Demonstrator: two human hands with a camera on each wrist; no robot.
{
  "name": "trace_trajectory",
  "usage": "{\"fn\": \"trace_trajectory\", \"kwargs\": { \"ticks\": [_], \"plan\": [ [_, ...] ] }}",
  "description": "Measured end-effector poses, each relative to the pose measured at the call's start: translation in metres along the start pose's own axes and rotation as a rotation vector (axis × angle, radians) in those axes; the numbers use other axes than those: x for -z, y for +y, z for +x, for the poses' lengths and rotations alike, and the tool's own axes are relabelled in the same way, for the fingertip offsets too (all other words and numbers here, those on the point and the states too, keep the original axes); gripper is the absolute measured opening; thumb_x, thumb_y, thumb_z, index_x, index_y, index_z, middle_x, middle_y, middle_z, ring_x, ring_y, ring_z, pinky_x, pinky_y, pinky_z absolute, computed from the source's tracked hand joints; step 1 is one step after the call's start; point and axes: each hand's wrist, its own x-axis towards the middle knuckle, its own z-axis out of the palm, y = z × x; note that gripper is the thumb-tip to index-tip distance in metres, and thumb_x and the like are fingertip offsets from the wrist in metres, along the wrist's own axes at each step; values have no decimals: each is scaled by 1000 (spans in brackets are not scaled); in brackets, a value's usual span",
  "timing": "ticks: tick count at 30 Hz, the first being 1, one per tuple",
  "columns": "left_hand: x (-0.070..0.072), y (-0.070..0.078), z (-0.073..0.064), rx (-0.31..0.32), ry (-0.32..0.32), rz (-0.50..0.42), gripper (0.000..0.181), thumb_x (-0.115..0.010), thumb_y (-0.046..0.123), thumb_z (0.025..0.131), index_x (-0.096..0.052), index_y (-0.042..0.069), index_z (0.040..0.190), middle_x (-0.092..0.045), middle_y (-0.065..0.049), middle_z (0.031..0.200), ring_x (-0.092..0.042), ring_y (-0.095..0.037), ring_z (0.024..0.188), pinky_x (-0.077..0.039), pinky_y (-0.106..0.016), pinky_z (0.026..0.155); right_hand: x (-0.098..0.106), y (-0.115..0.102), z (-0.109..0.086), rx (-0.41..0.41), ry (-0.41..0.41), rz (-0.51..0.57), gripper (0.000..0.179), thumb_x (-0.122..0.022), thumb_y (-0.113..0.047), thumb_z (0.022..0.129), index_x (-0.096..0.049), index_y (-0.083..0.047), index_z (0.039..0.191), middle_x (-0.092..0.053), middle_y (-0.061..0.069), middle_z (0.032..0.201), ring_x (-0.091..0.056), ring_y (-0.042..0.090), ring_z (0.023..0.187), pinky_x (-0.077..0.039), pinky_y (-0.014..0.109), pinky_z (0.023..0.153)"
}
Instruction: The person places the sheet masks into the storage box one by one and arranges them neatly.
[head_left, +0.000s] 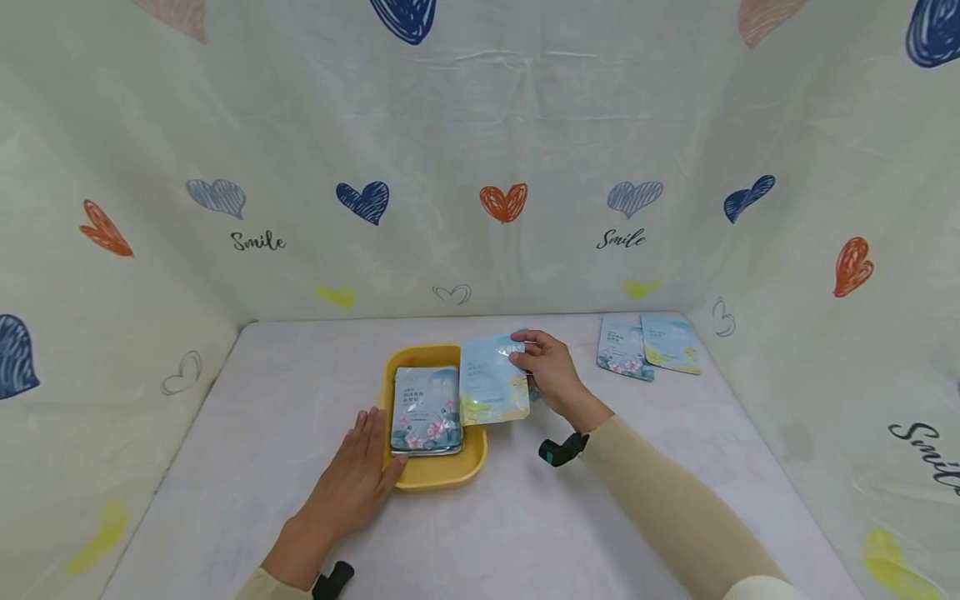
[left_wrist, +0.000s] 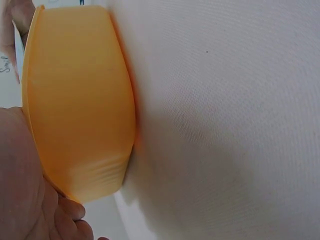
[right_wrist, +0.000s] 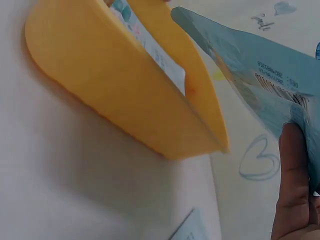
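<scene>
My right hand (head_left: 551, 371) pinches a flat foil packet (head_left: 491, 379), light blue with a yellow lower edge, over the right side of a yellow plastic tray (head_left: 442, 475). A darker corner shows behind that packet, under my fingers. The right wrist view shows the packet's barcoded back (right_wrist: 280, 87), with a finger (right_wrist: 292, 175) against it. Inside the tray lies a small stack of blue packets (head_left: 427, 408) with pink flowers on top. My left hand (head_left: 356, 467) rests along the tray's left side, fingers straight, thumb at the near left corner. The left wrist view shows the tray's outer wall (left_wrist: 82, 100) beside the palm.
Two more packets lie at the table's back right, a flowered one (head_left: 622, 350) partly under a yellow-edged one (head_left: 672, 342). A pale cloth covers the table (head_left: 480, 550). Heart-printed curtains (head_left: 450, 125) stand behind and on both sides.
</scene>
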Motion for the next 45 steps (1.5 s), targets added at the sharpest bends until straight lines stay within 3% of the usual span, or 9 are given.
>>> {"fn": "trace_trajectory", "kwargs": {
  "ticks": [8,18,21,26,28,31,34,37,45],
  "plan": [
    [-1,-1,1,-24,23,-9,86,-52,43,110,-11,-9,165,-18,-28,173,-13,-44,162,-23,-58,129,-46,3,1,3,-36,-21,31,-67,-3,102,-65,-10,133,-75,11,114,-73,19,88,-64,30,71],
    [-2,-3,1,-31,21,-36,85,-49,44,111,-10,-9,165,-18,-28,173,-12,-44,162,-23,-59,129,-90,14,3,34,-99,-22,27,-63,-1,104,-64,-6,131,-73,16,115,-69,19,89,-59,27,71],
    [-3,-4,1,-35,26,-44,84,-49,43,112,-12,-9,165,-19,-28,173,-13,-45,162,-24,-59,129,-99,16,3,47,-93,-50,27,-63,-1,103,-65,-6,130,-72,9,103,-65,18,84,-56,26,69],
    [-2,-3,-1,-41,44,-44,82,-50,42,111,-14,-10,164,-22,-30,171,-16,-46,161,-26,-60,128,-108,17,3,74,-72,-144,27,-66,-1,101,-68,-6,128,-54,1,85,-48,16,71,-43,25,62],
    [-1,-2,-1,-39,41,-34,83,-50,42,111,-14,-10,164,-22,-30,171,-16,-46,161,-26,-60,128,-111,17,4,74,-69,-187,26,-67,-2,101,-69,-8,127,-61,4,91,-52,17,75,-48,26,67],
    [0,-3,-2,-44,45,-24,82,-51,41,111,-14,-11,164,-23,-30,171,-17,-46,161,-27,-61,127,-114,16,3,77,-72,-262,25,-68,-5,101,-70,-11,125,-72,8,114,-61,18,91,-57,31,82],
    [0,-3,-2,-54,57,-31,82,-52,40,111,-16,-12,163,-25,-32,170,-18,-47,160,-28,-62,127,-115,16,1,103,-79,-343,25,-68,-7,102,-70,-13,126,-71,11,130,-65,22,105,-59,39,94],
    [0,-3,-2,-56,63,-35,82,-52,40,111,-16,-12,163,-25,-32,169,-18,-47,160,-28,-62,127,-115,15,0,140,-82,-425,26,-68,-8,102,-70,-14,127,-70,12,134,-66,25,113,-58,44,99],
    [-3,-4,1,-37,35,-31,84,-50,43,111,-14,-11,164,-21,-30,171,-15,-46,161,-25,-60,128,-109,10,2,172,-128,-579,29,-73,-11,100,-69,-13,129,-72,11,129,-68,24,112,-59,42,97]
  ]
}}
